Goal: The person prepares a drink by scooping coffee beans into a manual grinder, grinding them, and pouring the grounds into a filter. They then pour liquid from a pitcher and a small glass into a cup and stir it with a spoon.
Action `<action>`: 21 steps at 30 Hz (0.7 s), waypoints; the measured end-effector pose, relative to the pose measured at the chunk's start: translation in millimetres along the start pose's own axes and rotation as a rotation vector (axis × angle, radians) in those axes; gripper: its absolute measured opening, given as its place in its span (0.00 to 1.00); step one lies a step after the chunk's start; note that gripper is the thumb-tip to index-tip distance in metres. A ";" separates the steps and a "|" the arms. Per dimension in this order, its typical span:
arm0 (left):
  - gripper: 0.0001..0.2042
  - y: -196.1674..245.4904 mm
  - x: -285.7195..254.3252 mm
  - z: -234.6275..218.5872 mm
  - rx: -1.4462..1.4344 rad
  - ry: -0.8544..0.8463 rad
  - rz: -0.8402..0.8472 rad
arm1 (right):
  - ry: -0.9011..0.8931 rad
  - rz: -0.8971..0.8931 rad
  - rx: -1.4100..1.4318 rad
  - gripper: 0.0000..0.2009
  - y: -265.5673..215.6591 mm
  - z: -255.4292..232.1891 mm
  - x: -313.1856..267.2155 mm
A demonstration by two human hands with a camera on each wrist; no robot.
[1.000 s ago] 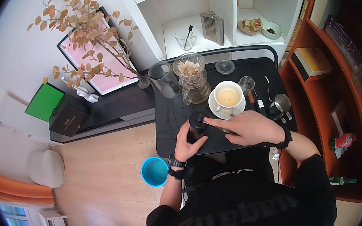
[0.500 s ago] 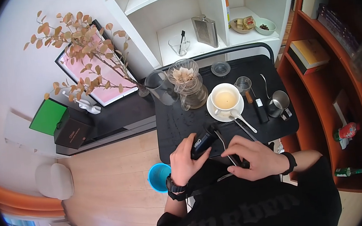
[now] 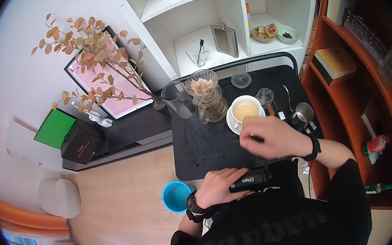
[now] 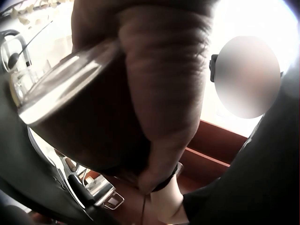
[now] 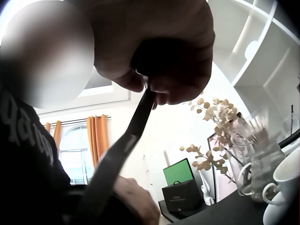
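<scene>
In the head view my left hand grips the body of a black hand coffee grinder, which lies tilted on its side just in front of the cart's near edge. Up close in the left wrist view, the fingers wrap the grinder's dark cylinder. Its long crank handle runs up to my right hand, whose curled fingers hold the knob end. That hand is above the tabletop, overlapping the front of a saucer with a white cup of pale liquid.
On the black cart top stand a glass dripper with a used filter over a carafe, a glass jug, a small glass lid and a metal pitcher. A blue bucket sits on the floor at left.
The grinder has gone from upright over the cart to tilted on its side nearer the body. My right hand has moved from the grinder's top to the crank knob, then forward and up.
</scene>
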State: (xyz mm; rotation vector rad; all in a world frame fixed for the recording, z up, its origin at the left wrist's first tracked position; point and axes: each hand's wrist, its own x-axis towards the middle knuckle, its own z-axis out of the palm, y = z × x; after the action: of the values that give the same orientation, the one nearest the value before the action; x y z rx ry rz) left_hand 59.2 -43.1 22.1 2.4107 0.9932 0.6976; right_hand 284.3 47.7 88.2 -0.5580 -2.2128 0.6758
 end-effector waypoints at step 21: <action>0.33 -98.4 -19.0 75.6 -0.465 0.439 -0.514 | -0.280 0.755 0.701 0.19 -5.3 42.8 -62.7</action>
State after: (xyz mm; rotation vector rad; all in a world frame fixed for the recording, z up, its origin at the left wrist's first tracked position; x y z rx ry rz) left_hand 42.0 -8.7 -97.4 1.5435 1.3680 1.1304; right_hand 290.4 -4.8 33.4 -0.9551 -1.7679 1.9132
